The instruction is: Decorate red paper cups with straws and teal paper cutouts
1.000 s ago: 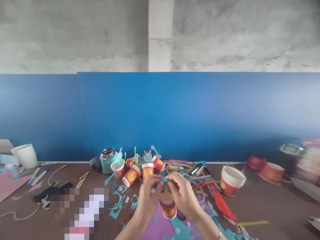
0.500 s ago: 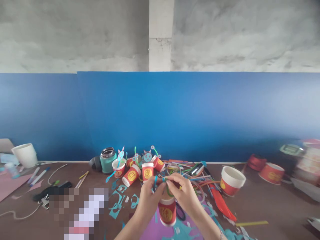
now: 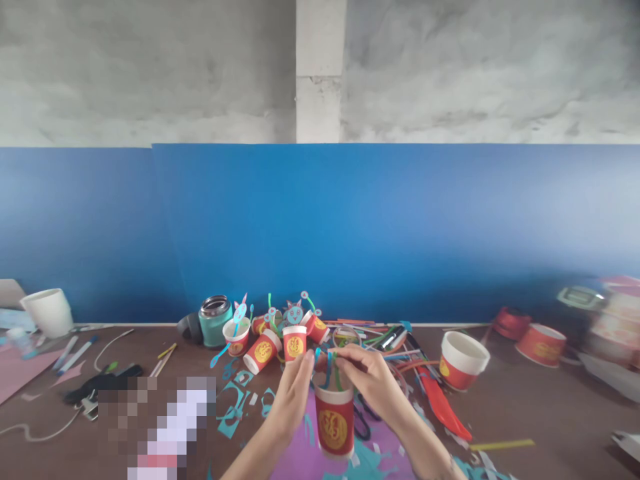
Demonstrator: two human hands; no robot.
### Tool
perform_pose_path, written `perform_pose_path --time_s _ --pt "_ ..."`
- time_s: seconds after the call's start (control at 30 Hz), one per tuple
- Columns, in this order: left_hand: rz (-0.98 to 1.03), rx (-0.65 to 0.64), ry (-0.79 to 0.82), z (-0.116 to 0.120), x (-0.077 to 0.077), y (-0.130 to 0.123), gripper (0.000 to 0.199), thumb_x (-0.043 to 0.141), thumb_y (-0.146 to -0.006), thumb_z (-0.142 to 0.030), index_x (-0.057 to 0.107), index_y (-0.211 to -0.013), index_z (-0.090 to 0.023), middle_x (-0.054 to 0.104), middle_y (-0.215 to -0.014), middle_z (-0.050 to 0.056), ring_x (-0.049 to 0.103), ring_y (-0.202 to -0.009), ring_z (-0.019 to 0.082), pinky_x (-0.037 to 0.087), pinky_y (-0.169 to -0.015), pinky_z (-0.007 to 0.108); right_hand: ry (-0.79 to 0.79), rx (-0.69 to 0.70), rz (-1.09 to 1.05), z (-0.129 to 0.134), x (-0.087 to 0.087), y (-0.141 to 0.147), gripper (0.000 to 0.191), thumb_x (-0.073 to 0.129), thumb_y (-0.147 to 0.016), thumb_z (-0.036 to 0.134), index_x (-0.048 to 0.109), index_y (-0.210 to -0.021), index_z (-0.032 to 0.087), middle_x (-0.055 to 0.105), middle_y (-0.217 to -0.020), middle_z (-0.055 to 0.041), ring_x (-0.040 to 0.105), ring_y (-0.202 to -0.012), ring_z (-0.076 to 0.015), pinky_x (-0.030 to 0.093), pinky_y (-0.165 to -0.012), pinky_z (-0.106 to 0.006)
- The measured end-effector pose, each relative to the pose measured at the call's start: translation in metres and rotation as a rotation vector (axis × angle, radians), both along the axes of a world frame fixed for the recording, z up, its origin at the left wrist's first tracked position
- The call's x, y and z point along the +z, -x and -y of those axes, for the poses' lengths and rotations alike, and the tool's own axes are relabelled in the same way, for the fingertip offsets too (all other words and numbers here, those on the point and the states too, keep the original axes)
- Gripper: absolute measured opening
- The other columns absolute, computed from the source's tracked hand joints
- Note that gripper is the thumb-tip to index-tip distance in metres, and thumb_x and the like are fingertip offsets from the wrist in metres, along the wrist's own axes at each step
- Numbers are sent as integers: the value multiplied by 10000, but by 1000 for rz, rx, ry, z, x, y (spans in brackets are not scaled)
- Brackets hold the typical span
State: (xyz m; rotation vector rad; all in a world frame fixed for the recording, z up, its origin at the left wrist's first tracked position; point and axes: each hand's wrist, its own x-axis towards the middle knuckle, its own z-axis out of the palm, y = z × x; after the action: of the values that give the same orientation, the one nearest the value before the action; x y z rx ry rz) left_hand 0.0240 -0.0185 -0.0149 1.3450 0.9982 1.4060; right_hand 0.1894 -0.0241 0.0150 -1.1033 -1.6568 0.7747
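Observation:
A red paper cup with a yellow emblem stands upright over purple and teal paper scraps. Blue and green pipe cleaners rise out of its mouth. Beside the cup's left rim is my left hand, its fingers straight and close to a blue pipe cleaner; whether it grips that is hard to tell. My right hand pinches the top of the green pipe cleaner above the cup's right rim.
Decorated red cups cluster at the back beside a teal thermos. Right of them lie pipe cleaners and a red balloon-like piece. Stacked cups stand further right. Black scissors-like items and a white cup are left.
My left hand has moved off the pipe cleaners' tops, and its fingers have straightened. More of the cup and the pipe cleaners inside it now shows.

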Motion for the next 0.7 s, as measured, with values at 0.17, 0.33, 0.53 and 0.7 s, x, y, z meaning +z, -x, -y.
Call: perform_pose_path --time_s 0.17,0.33,0.53,0.7 --pt "-194 -116 -89 -2 11 -8 465 539 -799 -578 635 -638 -153 568 -623 23 506 -628 163 400 -594 252 -25 -8 43 1 -1 1 260 542 -821 267 744 -957 176 681 -803 -49 614 -760 -195 484 -675 -281" --pt "-272 -120 -168 -3 11 -6 478 464 -869 -513 569 -563 -160 498 -588 8 449 -619 149 363 -599 249 -28 -13 42 0 -3 2 285 512 -827 268 745 -955 164 667 -786 -49 609 -725 -181 483 -638 -264" --pt "-242 -130 -121 -2 13 -6 336 569 -812 -433 670 -655 -153 568 -628 31 495 -643 169 392 -608 257 -66 -23 43 2 -3 3 268 524 -829 262 746 -949 172 669 -794 -56 604 -708 -176 483 -618 -260" --pt "-102 -161 12 1 19 -6 335 648 -732 -453 693 -645 -132 561 -570 22 473 -570 142 382 -561 246 -51 24 35 5 0 4 268 531 -840 297 741 -966 186 659 -804 -54 602 -727 -177 485 -624 -260"
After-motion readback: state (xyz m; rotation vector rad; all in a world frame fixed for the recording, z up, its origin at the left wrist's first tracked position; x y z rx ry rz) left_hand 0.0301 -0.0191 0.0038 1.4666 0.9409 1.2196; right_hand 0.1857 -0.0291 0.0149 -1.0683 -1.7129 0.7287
